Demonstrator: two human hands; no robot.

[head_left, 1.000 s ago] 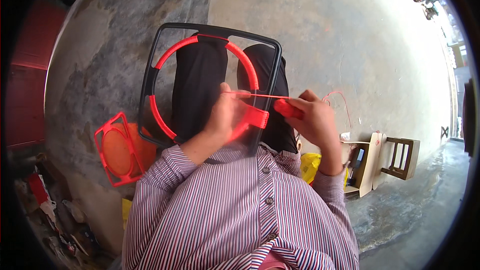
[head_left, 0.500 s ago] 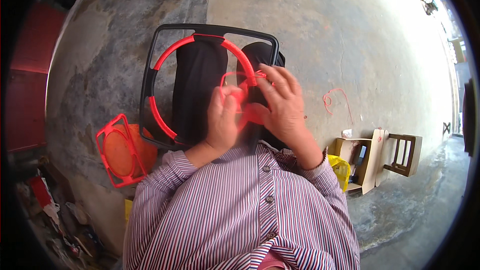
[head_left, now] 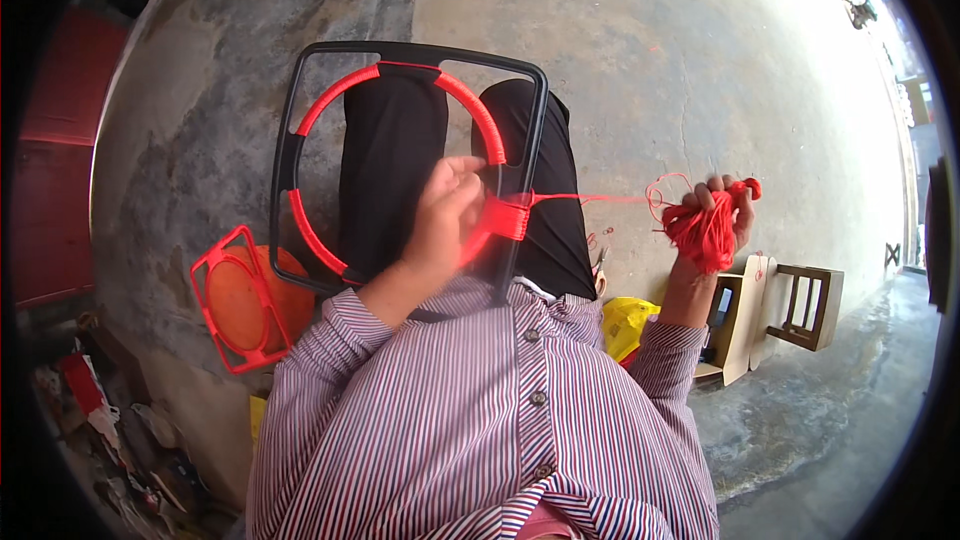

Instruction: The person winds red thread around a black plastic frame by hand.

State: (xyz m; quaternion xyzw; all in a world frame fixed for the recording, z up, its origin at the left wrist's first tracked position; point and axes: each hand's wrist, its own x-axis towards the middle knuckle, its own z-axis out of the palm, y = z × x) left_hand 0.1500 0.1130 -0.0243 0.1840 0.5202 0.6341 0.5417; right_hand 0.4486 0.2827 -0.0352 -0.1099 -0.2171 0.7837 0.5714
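- The black frame, with a ring inside it, lies across the person's two legs, a bit tilted.
- Red cord is wrapped snugly round parts of the ring, and a wide red band sits on the lower right.
- The left hand is inside the ring, near that band. Its fingers are bent, but they look smeary, so I can't tell if they pinch anything.
- The right hand is out to the right, its fingers curled tight round a floppy red bundle of cord.
- One thin strand runs almost straight from the band to the bundle.
- I think the frame is light and stiff, and might slide on the smooth black trousers. A good place to hold it is the bare outer bar or a black patch, away from the strand.
- The bundle looks soft and light. Its loops could tangle, so hold it round the fat middle.
- The frame's right bar is an edge that the strand goes across.
- Arms have the most room over the floor ahead. Low on the right are a yellow bag, a cardboard box and a wooden stool. On the left, a small red frame leans by a round orange thing.
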